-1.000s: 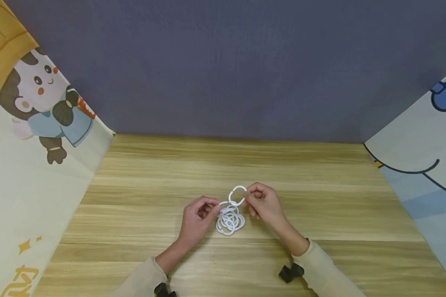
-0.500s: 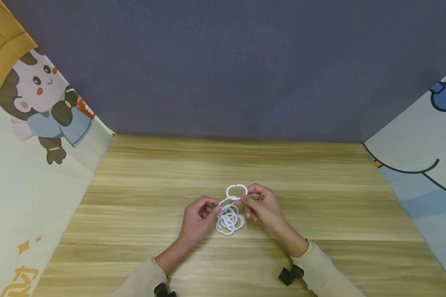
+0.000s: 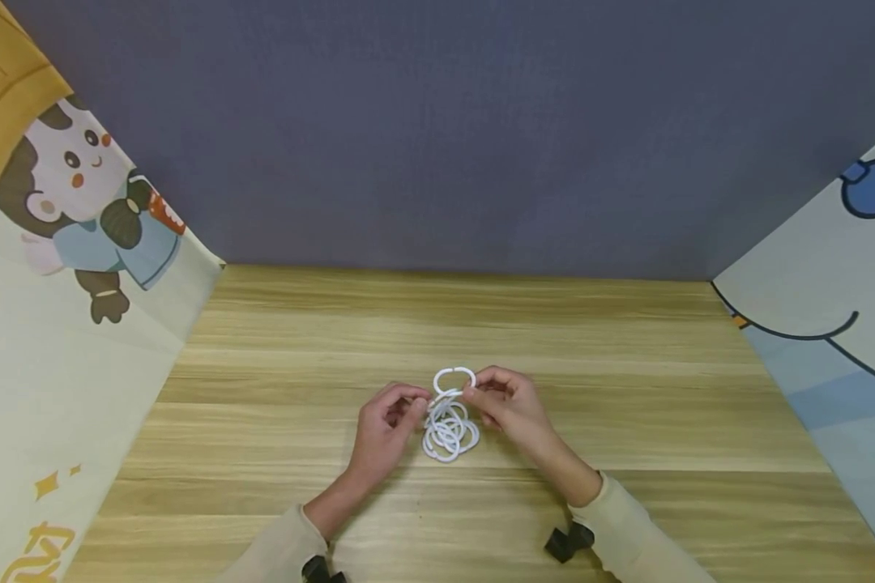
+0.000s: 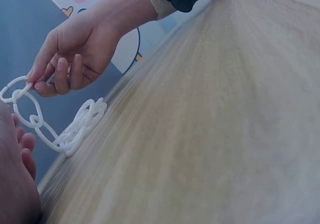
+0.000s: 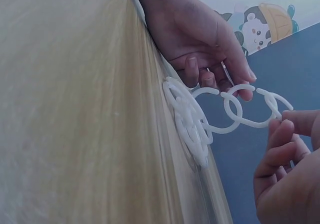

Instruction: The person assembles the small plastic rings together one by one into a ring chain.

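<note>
White plastic split rings, linked into a chain, lie heaped [image 3: 448,438] on the tabletop between the hands. A few linked rings rise from the heap. My left hand [image 3: 386,427] pinches one raised ring [image 5: 229,111] between thumb and fingertips, beside that ring's narrow gap. My right hand [image 3: 516,411] pinches the end ring [image 3: 436,379] with thumb and forefinger, its other fingers curled beneath. In the right wrist view, the two rings cross near the right fingertips [image 5: 286,126]. In the left wrist view, the heap [image 4: 82,129] rests on the wood below the raised rings.
The wood-grain tabletop [image 3: 321,340] ends at a dark grey back panel [image 3: 467,146]. Cartoon-printed panels stand at left [image 3: 80,210] and right [image 3: 809,340]. A black wrist device [image 3: 570,540] sits by the right sleeve.
My right hand has shifted slightly left and turned, bringing the end ring left and tipping it flatter over the heap. My left hand stays almost still; the heap keeps its place.
</note>
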Motion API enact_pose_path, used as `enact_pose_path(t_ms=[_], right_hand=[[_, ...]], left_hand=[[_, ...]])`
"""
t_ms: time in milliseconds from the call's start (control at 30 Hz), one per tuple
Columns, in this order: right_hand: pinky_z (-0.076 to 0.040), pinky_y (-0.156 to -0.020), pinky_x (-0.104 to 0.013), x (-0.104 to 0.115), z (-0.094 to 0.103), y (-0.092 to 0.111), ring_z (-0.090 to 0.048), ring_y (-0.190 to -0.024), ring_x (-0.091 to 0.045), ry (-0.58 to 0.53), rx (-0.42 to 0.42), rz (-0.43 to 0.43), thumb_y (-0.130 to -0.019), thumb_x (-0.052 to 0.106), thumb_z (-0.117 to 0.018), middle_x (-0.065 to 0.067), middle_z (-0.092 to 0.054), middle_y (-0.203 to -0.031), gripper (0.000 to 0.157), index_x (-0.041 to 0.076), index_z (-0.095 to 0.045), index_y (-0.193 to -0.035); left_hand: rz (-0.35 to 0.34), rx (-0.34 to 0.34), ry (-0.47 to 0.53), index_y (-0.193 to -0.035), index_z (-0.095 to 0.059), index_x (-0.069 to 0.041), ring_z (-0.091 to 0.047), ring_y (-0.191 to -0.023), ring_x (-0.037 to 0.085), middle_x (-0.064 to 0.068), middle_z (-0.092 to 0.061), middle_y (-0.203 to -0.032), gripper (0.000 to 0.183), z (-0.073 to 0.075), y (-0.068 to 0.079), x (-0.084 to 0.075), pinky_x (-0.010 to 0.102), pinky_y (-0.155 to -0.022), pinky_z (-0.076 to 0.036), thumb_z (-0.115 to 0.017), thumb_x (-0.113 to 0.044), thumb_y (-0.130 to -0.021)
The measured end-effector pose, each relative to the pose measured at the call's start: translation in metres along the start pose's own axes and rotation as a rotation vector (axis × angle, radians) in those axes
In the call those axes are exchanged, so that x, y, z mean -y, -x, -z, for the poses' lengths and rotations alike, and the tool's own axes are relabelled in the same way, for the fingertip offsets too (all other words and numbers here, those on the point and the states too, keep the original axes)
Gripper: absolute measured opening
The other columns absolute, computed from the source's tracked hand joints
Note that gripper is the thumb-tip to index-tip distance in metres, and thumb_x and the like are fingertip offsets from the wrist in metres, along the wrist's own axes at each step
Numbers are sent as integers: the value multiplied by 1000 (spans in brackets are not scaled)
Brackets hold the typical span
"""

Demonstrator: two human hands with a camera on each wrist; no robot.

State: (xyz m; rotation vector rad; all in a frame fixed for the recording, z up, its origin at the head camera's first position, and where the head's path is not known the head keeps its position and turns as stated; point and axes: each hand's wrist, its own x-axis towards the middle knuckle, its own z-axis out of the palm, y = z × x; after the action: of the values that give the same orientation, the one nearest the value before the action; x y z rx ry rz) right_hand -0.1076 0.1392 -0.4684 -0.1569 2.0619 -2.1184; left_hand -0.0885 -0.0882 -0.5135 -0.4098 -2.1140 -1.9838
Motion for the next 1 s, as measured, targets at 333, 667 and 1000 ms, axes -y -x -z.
enact_pose_path(t_ms=[333,667,1000], right_hand=[[-44,-54,-19,0,-3,1,-52,-61,-6,25,31,27,-98,-4,-77,5,-76,-86,21,-20,-67,-108],[-41,-51,-19,12,-3,5,-53,-60,-6,18,15,18,-98,-3,-77,2,-75,-86,22,-20,-66,-108],[-39,-48,-19,33,5,10,-50,-55,-4,34,23,111,-103,-4,-71,-2,-77,-84,18,-20,-65,-106]], left_hand=[[7,-40,73,-106,-80,3,-66,-78,5,19,-74,-99,6,0,0,-2,16,-64,-53,-77,0,-101],[42,-48,78,-107,-78,4,-66,-77,4,6,-75,-97,7,-1,-2,-3,15,-63,-52,-74,5,-101],[62,59,-130,-107,-82,-4,-69,-83,12,9,-75,-103,14,2,-6,4,20,-67,-57,-83,4,-95]])
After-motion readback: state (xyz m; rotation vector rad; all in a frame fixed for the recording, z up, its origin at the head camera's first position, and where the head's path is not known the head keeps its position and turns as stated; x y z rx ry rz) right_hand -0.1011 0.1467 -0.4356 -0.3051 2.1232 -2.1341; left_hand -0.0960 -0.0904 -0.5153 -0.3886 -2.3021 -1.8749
